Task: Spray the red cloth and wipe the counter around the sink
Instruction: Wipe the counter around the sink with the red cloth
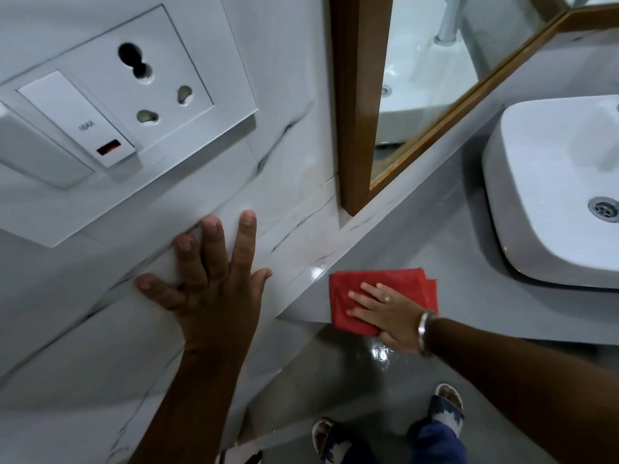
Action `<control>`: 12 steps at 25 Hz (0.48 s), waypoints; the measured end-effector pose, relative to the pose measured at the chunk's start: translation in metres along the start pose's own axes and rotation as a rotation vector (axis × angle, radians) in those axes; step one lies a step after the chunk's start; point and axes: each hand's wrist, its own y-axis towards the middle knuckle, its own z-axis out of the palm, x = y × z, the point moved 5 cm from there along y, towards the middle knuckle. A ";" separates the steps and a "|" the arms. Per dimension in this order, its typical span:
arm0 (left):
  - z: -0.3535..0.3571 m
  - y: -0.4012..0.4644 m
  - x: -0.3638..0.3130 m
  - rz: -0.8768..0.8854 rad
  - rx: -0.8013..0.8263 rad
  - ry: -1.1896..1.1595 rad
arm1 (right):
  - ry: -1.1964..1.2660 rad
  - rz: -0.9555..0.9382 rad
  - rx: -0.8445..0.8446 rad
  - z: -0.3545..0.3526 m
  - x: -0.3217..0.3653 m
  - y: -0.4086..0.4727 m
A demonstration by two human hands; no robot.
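My right hand (385,313) lies flat, fingers spread, pressing the cloth (382,296) to the counter (452,249); sink (542,182) beyond its fingertips; left hand (207,279) splayed empty on the wall (284,61)

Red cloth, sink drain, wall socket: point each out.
red cloth (385,279), head view, bare upper part above the fingers
sink drain (604,209), head view, metal grate
wall socket (147,75), head view, faceplate between the holes

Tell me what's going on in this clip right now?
A person is wiping a bathroom counter. The right hand presses a folded red cloth flat on the counter's left end, beside the white sink. The left hand is spread flat against the tiled wall, below a socket. No spray bottle is visible.
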 end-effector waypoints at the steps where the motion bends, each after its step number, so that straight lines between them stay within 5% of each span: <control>1: 0.000 -0.001 0.000 0.004 0.003 0.007 | 0.007 -0.094 0.044 -0.001 -0.015 -0.023; 8: 0.003 -0.003 0.001 0.020 0.005 -0.001 | 0.307 0.488 -0.094 -0.030 -0.159 -0.016; 12: -0.002 -0.004 -0.002 -0.014 0.031 -0.061 | 0.377 0.340 -0.091 -0.007 -0.099 -0.029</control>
